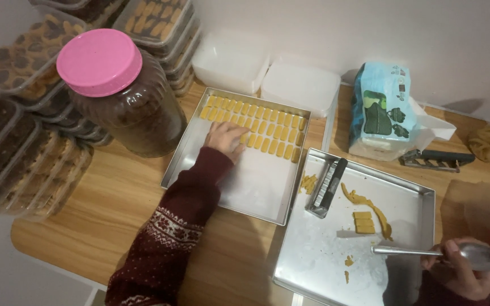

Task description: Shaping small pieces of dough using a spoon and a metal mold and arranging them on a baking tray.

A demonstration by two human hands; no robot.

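My left hand (pixel 226 139), in a dark red patterned sleeve, rests palm down inside a metal baking tray (pixel 245 187), its fingers on the rows of small yellow dough pieces (pixel 267 127) at the tray's far end. My right hand (pixel 461 272) grips a metal spoon-like tool (pixel 426 253) over the near right corner of a second metal tray (pixel 324 255). That tray holds a few cut yellow dough pieces (pixel 363 222), a strip of dough scraps (pixel 364 201) and a metal dough cutter (pixel 326 188).
A big brown jar with a pink lid (pixel 121 93) stands left of the trays. Stacked clear boxes of cookies (pixel 26 113) fill the left side. Empty white containers (pixel 267 73), a blue tissue pack (pixel 382 107) and a black tool (pixel 436 160) sit behind.
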